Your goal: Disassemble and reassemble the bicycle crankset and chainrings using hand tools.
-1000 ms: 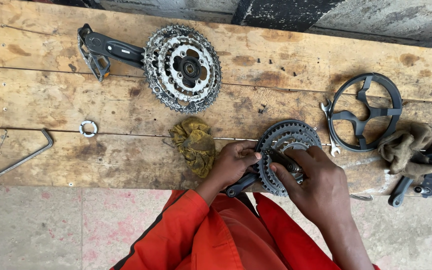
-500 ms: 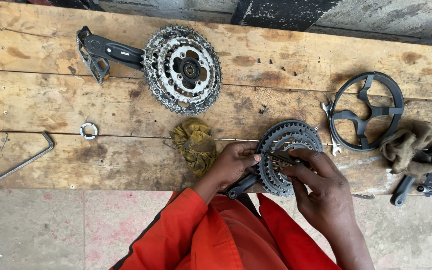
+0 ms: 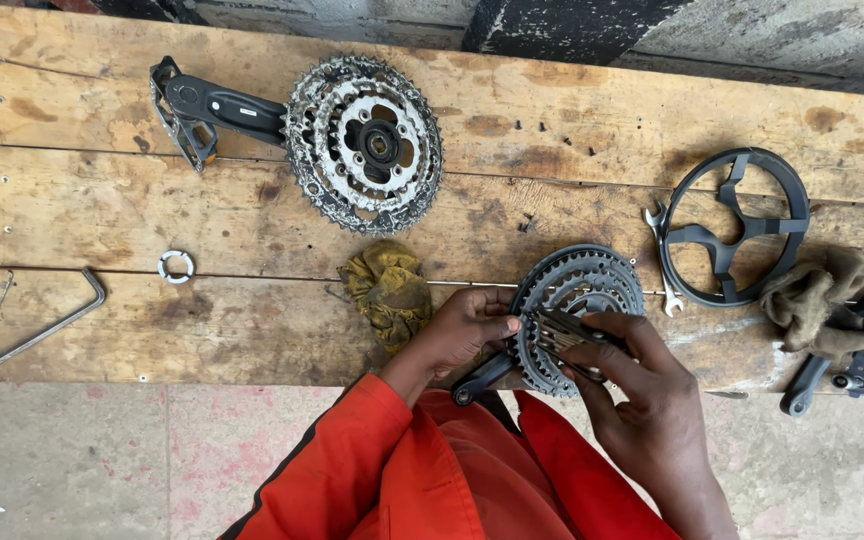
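Observation:
At the near edge of the wooden bench (image 3: 552, 130), my left hand (image 3: 462, 330) grips the left rim of a black bicycle crankset (image 3: 577, 290) with stacked chainrings, tilted up off the wood. Its black crank arm (image 3: 482, 378) points down toward me. My right hand (image 3: 632, 385) reaches over the chainrings from the right, fingers pinching a small dark tool (image 3: 557, 330) against the centre. Orange sleeves cover both forearms.
A dirty silver crankset with pedal (image 3: 352, 140) lies at the back left. A yellow rag (image 3: 389, 290) sits beside my left hand. A black chain guard ring (image 3: 737, 225), small spanner (image 3: 664, 262), brown rag (image 3: 817, 300), another black crank arm (image 3: 847, 370), lock ring (image 3: 176, 266) and hex key (image 3: 47, 322) lie around.
The black crankset has tipped slightly more upright and my right hand's fingers have shifted on its centre. Everything else on the bench stays put.

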